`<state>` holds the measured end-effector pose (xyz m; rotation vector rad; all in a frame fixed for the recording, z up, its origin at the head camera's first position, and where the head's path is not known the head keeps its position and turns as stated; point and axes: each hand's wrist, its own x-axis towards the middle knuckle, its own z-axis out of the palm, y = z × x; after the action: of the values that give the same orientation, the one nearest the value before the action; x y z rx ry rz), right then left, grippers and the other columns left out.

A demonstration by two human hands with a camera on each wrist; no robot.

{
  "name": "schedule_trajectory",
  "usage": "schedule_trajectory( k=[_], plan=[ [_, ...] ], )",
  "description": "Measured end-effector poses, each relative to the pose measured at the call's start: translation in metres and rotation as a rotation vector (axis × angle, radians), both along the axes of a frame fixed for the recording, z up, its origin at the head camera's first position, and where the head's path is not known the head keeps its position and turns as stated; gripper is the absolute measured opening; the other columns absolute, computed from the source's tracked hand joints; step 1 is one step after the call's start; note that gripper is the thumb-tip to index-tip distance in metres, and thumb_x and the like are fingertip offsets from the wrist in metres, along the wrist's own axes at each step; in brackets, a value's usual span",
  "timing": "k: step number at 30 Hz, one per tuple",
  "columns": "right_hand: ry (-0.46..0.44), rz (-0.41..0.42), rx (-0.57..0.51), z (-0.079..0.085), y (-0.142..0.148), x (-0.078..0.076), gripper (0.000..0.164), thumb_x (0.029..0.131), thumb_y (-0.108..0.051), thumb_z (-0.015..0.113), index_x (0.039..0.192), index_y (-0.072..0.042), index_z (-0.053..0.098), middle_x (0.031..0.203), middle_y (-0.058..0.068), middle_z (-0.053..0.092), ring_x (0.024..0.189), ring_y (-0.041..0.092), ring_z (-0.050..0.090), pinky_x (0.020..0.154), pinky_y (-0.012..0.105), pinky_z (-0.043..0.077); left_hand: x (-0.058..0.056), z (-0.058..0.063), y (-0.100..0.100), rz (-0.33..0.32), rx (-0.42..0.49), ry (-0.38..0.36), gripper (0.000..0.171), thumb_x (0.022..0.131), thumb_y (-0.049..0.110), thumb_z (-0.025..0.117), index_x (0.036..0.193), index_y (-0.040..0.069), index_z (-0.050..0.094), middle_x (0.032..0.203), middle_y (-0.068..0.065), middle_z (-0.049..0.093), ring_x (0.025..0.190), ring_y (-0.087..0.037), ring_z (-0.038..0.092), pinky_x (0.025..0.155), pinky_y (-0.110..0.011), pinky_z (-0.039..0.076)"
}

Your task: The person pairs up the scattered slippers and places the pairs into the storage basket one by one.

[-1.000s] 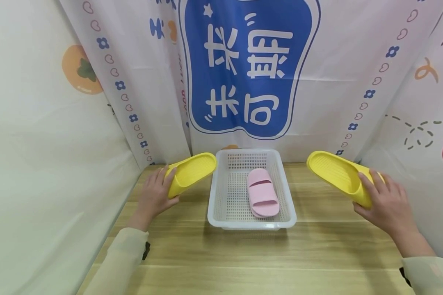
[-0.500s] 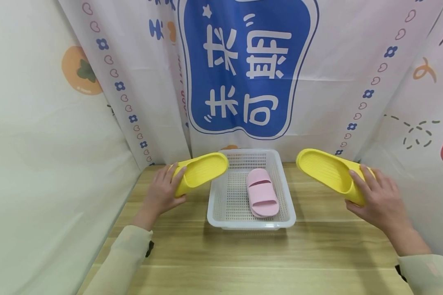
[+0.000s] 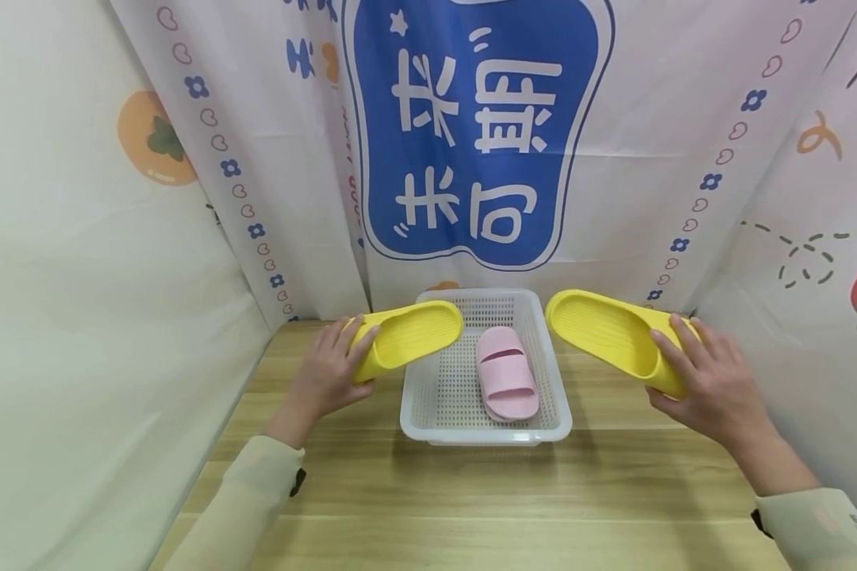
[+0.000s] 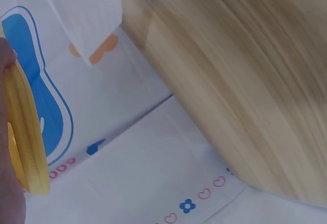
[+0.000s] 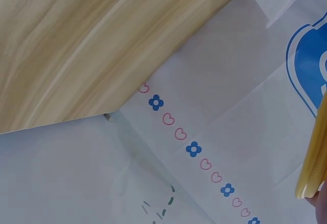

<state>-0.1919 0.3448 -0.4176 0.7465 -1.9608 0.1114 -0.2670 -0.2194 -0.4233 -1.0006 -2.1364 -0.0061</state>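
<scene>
My left hand [image 3: 332,373] grips a yellow slipper [image 3: 421,329] by its strap end, the sole end pointing right over the basket's left rim. On the other side my right hand [image 3: 714,385] holds a matching yellow slipper [image 3: 603,329], tilted, its sole end at the basket's right rim. Between them a white mesh basket [image 3: 486,434] stands on the table. A pair of pink slippers [image 3: 509,373], stacked, lies in its right half. In the left wrist view the yellow slipper [image 4: 28,132] shows edge-on; the right wrist view has the other slipper's edge [image 5: 314,157].
The wood-grain table [image 3: 486,507] carries the basket near its back edge. A white printed cloth [image 3: 643,182] with a blue panel hangs right behind it. More white cloth walls [image 3: 114,317] close in the left and right sides.
Both hands have moved inward with their yellow slippers, the left one going right and the right one going left. The left slipper now overlaps the basket in view. The pink slippers have stayed put.
</scene>
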Motion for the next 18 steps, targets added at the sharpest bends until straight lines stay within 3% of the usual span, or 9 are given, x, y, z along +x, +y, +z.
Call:
schedule_trajectory(
  k=[10,18],
  plan=[
    [0.028,0.117,0.010,0.014,-0.023,0.000,0.060,0.085,-0.048,0.048,0.121,-0.002,0.060,0.122,0.027,0.058,0.102,0.054,0.052,0.067,0.063,0.041,0.004,0.007,0.019,-0.072,-0.002,0.035,0.089,0.063,0.041,0.077,0.140,0.009,0.045,0.134,-0.025,0.051,0.113,-0.045,0.052,0.091,-0.055,0.048],
    [0.016,0.126,0.039,0.017,-0.037,0.002,0.059,0.086,-0.048,0.047,0.122,-0.004,0.061,0.126,0.026,0.058,0.104,0.054,0.052,0.076,0.068,0.043,0.008,0.010,0.032,-0.094,-0.027,0.026,0.090,0.061,0.040,0.079,0.139,0.010,0.045,0.134,-0.025,0.051,0.114,-0.044,0.052,0.092,-0.054,0.047]
  ],
)
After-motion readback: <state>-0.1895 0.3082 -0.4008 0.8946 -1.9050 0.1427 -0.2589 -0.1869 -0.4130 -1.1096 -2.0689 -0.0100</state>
